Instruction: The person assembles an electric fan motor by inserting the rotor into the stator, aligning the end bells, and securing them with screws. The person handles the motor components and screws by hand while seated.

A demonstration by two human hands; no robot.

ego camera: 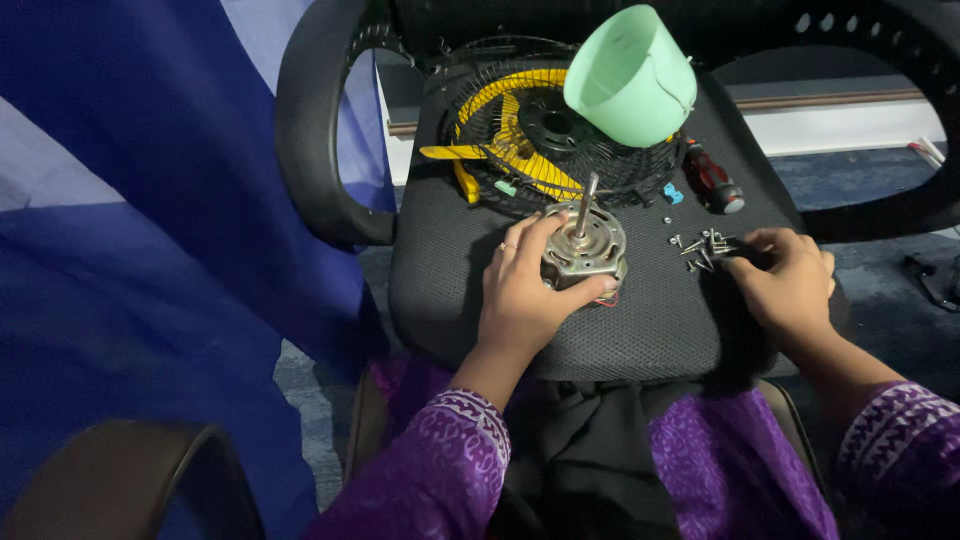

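left hand (522, 292): fingers curled around the side of the fan motor (585, 252), thumb at its near edge, fingertips on the far-left rim; a ring shows on one finger. Clamped on the housing, not spread.
right hand (790, 283): palm down, fingers bunched, fingertips pinching at the near edge of the screw pile (706, 247) (can't tell whether a single screw is already between the fingers).
fan motor: sits on the chair seat (650, 325), round metal housing, shaft (586, 205) pointing up and tilted slightly away; thin coloured wires peek out under its near-right side. It is inside the left hand's grasp and well left of the right hand.
screw pile: small loose silver screws scattered on the seat, just beyond the right hand's fingertips, right of the motor.
between the hands: bare black mesh of the seat.
beyond the motor: black wire fan guard (560, 130) lying flat with a yellow fan blade (510, 140) resting in it; the motor nearly touches the guard's near rim.
mint green tub (630, 78): tipped on its side on top of the guard, open end facing up-left.
screwdriver (712, 178): red-and-black handle, lying on the seat right of the guard, beyond the screws.
small blue clip (672, 192): between guard and screwdriver.
edges: chair armrests (310, 130) either side, blue cloth (130, 250) at left, purple patterned sleeves (440, 470) at bottom.
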